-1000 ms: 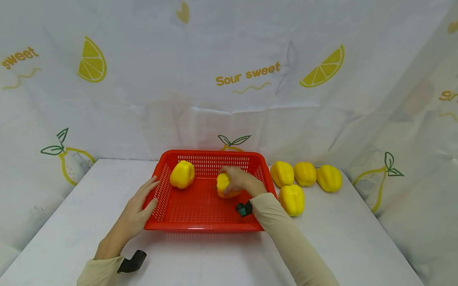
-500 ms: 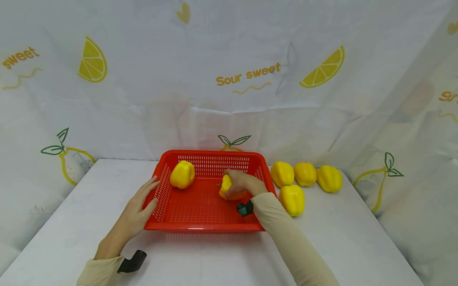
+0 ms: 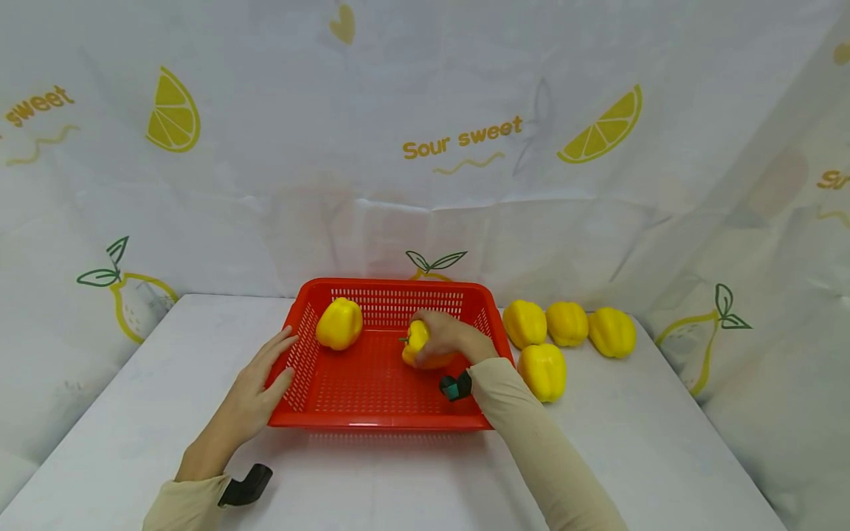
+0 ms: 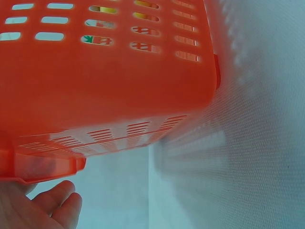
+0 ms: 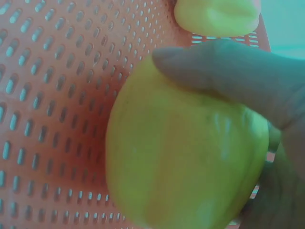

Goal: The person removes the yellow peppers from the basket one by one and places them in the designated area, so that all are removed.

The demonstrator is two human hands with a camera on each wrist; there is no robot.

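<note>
My right hand point(image 3: 443, 335) grips a yellow bell pepper point(image 3: 415, 345) inside the red plastic basket point(image 3: 372, 422). The pepper's green stem points left in the head view. In the right wrist view, the thumb lies across the gripped pepper point(image 5: 181, 152), close over the slotted basket floor point(image 5: 57, 105). Another yellow bell pepper point(image 3: 339, 324) sits at the back left of the basket. My left hand point(image 3: 251, 394) rests with spread, straight fingers at the basket's left rim. The left wrist view shows its fingertips point(image 4: 66, 205) right beside the rim.
To the right of the basket, several yellow bell peppers lie on the white table: a row of three at the back, with one pepper point(image 3: 541, 372) in front. A white curtain point(image 3: 265, 184) printed with lemons hangs behind the table point(image 3: 372, 479).
My right hand and its pepper shift slightly right, then a little back to the left, within the basket. The left hand keeps its place at the rim.
</note>
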